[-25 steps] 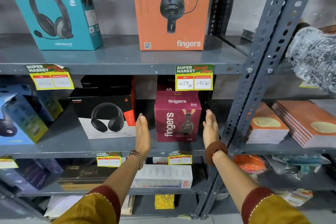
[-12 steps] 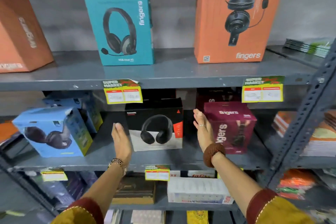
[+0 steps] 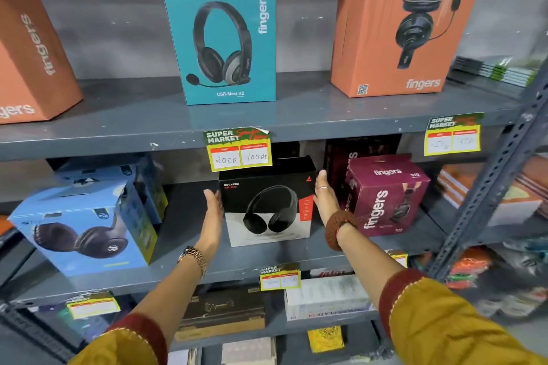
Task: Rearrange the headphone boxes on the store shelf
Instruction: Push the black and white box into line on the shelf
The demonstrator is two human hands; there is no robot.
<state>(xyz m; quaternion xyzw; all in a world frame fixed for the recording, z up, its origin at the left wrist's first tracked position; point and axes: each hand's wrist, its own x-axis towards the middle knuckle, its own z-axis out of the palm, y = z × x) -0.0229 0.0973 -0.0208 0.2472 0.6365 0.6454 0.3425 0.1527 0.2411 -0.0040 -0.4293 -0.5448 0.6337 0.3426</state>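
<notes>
A black-and-white headphone box (image 3: 268, 204) stands on the middle shelf (image 3: 184, 264). My left hand (image 3: 213, 209) is flat against its left side and my right hand (image 3: 325, 198) is flat against its right side, fingers straight. A maroon "fingers" box (image 3: 385, 195) stands just right of my right hand. A blue headphone box (image 3: 83, 228) sits at the left of the same shelf, with another blue box behind it. On the upper shelf stand a teal box (image 3: 222, 38) and an orange box (image 3: 397, 32).
Another orange box (image 3: 29, 47) leans at the upper left. Yellow price tags (image 3: 238, 151) hang from the shelf edges. A perforated grey upright (image 3: 492, 178) divides off a right bay stacked with notebooks (image 3: 522, 187). Flat boxes (image 3: 326, 296) fill the lower shelf.
My hands have left the maroon box and shifted left to the black-and-white box, closing in until they touch its sides. The view panned left and upward.
</notes>
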